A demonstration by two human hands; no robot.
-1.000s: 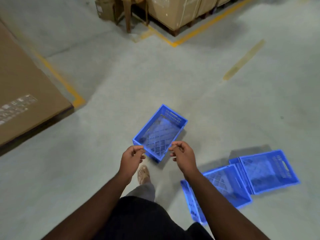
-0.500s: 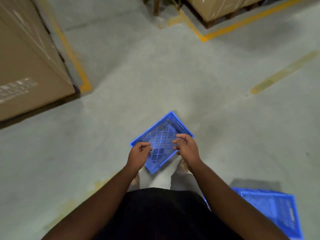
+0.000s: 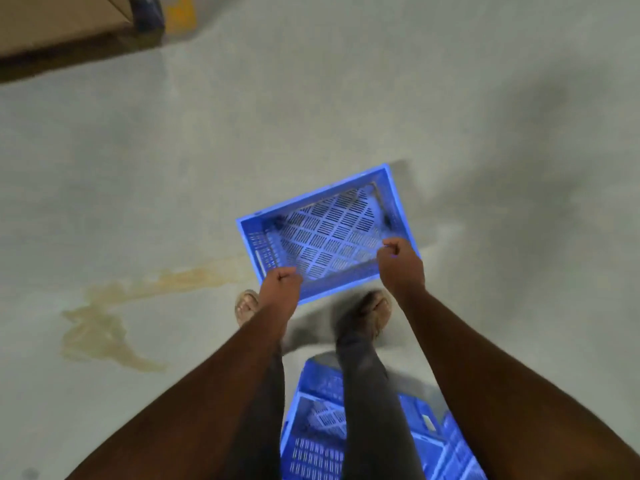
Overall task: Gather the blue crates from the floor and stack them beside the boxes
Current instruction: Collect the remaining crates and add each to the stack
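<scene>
I hold a blue slotted crate [image 3: 329,233] in front of me, open side up, above the grey floor. My left hand [image 3: 280,284] grips its near rim at the left corner. My right hand [image 3: 401,261] grips the near rim at the right corner. More blue crates [image 3: 318,431] lie on the floor behind my feet, partly hidden by my legs and right arm. A cardboard box [image 3: 59,22] stands at the top left.
A yellowish stain [image 3: 114,313] marks the concrete floor to my left. A yellow floor line [image 3: 180,12] ends beside the box's dark base. My sandalled feet [image 3: 374,306] are directly under the held crate.
The view has tipped sharply downward and turned. The held crate has rotated so its long side faces me, the cardboard box has slid to the top-left corner, and the floor crates now lie under my legs.
</scene>
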